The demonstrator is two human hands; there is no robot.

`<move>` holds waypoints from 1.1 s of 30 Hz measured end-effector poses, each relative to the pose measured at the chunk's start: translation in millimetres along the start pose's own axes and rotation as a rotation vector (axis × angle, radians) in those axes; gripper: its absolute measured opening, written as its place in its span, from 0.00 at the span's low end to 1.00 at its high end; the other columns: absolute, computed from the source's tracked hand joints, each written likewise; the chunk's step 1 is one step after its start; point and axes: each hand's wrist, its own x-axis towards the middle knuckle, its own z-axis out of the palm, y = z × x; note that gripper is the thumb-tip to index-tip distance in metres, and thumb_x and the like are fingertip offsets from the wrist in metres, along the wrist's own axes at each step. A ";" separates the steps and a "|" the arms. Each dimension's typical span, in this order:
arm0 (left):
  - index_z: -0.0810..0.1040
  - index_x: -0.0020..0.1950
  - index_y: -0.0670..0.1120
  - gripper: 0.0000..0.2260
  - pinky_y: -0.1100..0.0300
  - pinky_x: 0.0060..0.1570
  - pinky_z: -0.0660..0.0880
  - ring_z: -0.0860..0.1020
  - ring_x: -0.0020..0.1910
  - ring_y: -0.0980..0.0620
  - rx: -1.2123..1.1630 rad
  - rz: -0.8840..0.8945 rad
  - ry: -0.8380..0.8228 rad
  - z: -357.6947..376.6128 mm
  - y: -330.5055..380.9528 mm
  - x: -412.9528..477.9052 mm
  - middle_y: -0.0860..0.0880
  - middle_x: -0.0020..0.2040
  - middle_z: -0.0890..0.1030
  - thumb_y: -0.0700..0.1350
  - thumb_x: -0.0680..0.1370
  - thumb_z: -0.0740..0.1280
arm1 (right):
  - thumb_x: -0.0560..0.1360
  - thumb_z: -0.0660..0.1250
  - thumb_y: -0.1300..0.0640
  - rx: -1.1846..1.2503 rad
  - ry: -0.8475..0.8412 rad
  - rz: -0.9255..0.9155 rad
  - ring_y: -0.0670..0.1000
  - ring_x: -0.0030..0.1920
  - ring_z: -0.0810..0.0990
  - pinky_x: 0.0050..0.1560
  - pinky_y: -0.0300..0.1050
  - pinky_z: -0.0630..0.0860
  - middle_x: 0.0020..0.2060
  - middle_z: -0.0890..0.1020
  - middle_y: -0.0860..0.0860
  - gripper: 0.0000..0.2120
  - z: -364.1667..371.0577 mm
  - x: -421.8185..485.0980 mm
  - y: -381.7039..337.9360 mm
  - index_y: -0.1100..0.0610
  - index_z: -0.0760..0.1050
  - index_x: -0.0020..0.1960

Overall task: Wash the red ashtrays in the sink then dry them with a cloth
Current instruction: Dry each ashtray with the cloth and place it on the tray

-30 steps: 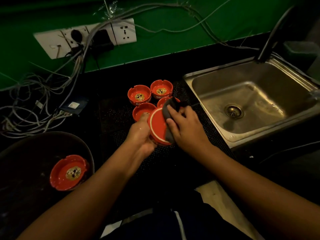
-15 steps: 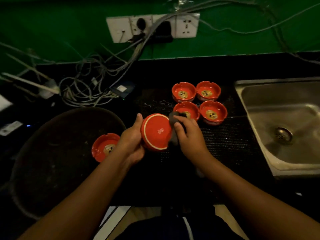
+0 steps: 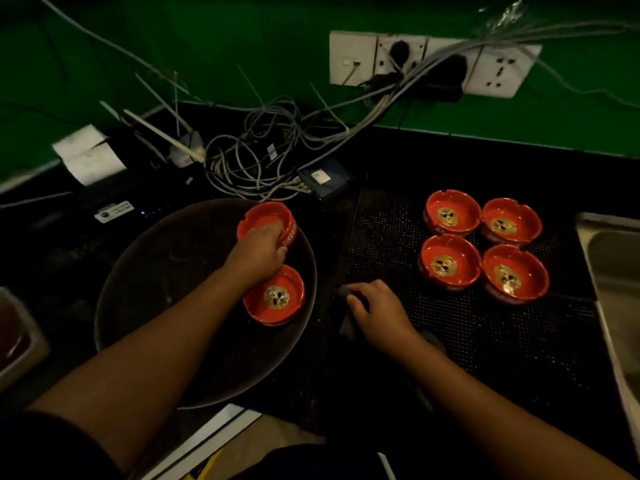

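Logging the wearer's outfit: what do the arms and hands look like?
The left hand and right hand are bare, no gloves; no ring or watch shows in the dim light. Both forearms are bare. A dark sleeve covers the left upper arm; none shows on the right.

Round tray (image 3: 138, 289) sits left on the counter (image 3: 415, 157), with two ashtrays in its right half: far ashtray (image 3: 266, 218) at the rim, gripped by the left hand (image 3: 259, 252), and near ashtray (image 3: 275, 299) just in front of it. The mesh mat (image 3: 467, 341) lies right of the tray and carries a 2x2 block: back-left ashtray (image 3: 452, 212), back-right ashtray (image 3: 510, 221), front-left ashtray (image 3: 450, 261), front-right ashtray (image 3: 514, 273). The cloth (image 3: 346, 323) is on the mat's left edge, held by the right hand (image 3: 381, 313). Sink (image 3: 609, 271) is far right. Cable tangle (image 3: 256, 157) lies behind the tray, socket strip (image 3: 433, 64) on the wall above.
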 end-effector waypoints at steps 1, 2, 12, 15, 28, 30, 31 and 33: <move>0.72 0.57 0.44 0.11 0.52 0.50 0.73 0.76 0.54 0.43 0.050 -0.020 -0.037 3.6 -3.9 4.1 0.43 0.53 0.78 0.43 0.76 0.66 | 0.80 0.61 0.52 -0.007 -0.016 0.006 0.44 0.49 0.71 0.50 0.34 0.64 0.49 0.69 0.46 0.15 1.0 1.0 0.8 0.53 0.74 0.65; 0.72 0.59 0.44 0.13 0.51 0.53 0.73 0.75 0.56 0.43 0.103 -0.040 -0.077 6.9 -6.6 7.1 0.43 0.56 0.77 0.43 0.76 0.66 | 0.80 0.61 0.52 -0.006 -0.027 0.010 0.45 0.50 0.72 0.50 0.34 0.64 0.49 0.69 0.46 0.16 1.7 1.7 1.3 0.53 0.74 0.66; 0.76 0.61 0.47 0.14 0.51 0.53 0.72 0.76 0.54 0.45 -0.017 -0.233 -0.232 19.9 -4.7 15.8 0.43 0.55 0.78 0.50 0.82 0.57 | 0.80 0.62 0.52 0.061 -0.066 0.026 0.48 0.54 0.74 0.51 0.34 0.65 0.51 0.71 0.47 0.15 2.5 5.1 -0.5 0.52 0.74 0.66; 0.76 0.48 0.46 0.14 0.52 0.46 0.75 0.78 0.46 0.46 -0.010 -0.191 -0.198 26.8 -2.1 10.3 0.46 0.42 0.78 0.55 0.80 0.60 | 0.80 0.62 0.52 0.093 -0.068 0.056 0.46 0.52 0.73 0.52 0.35 0.66 0.51 0.72 0.47 0.15 0.7 7.1 3.4 0.52 0.75 0.65; 0.70 0.69 0.49 0.22 0.49 0.63 0.67 0.68 0.64 0.39 0.022 0.074 -0.079 53.6 93.5 16.4 0.42 0.66 0.69 0.57 0.78 0.62 | 0.82 0.56 0.58 0.735 0.178 0.367 0.50 0.45 0.78 0.44 0.41 0.74 0.44 0.81 0.52 0.10 -57.5 -12.9 32.3 0.52 0.76 0.48; 0.74 0.65 0.47 0.18 0.53 0.62 0.69 0.72 0.62 0.42 -0.113 0.148 -0.169 66.3 118.0 20.3 0.42 0.62 0.73 0.54 0.79 0.62 | 0.82 0.56 0.59 0.751 0.275 0.409 0.48 0.43 0.77 0.41 0.36 0.74 0.43 0.80 0.51 0.10 -77.2 -23.5 44.2 0.54 0.76 0.49; 0.75 0.64 0.46 0.16 0.56 0.60 0.69 0.73 0.61 0.44 -0.158 0.175 -0.207 72.5 129.6 23.8 0.43 0.61 0.74 0.53 0.79 0.62 | 0.81 0.56 0.60 0.765 0.339 0.426 0.48 0.43 0.77 0.38 0.32 0.73 0.42 0.79 0.50 0.09 -86.2 -29.2 51.1 0.55 0.75 0.49; 0.75 0.63 0.45 0.16 0.58 0.59 0.69 0.74 0.60 0.46 -0.171 0.223 -0.249 82.1 153.5 35.3 0.43 0.61 0.76 0.51 0.79 0.62 | 0.81 0.57 0.62 0.821 0.478 0.462 0.49 0.42 0.77 0.35 0.30 0.73 0.41 0.79 0.51 0.09 -101.2 -40.0 64.4 0.55 0.75 0.48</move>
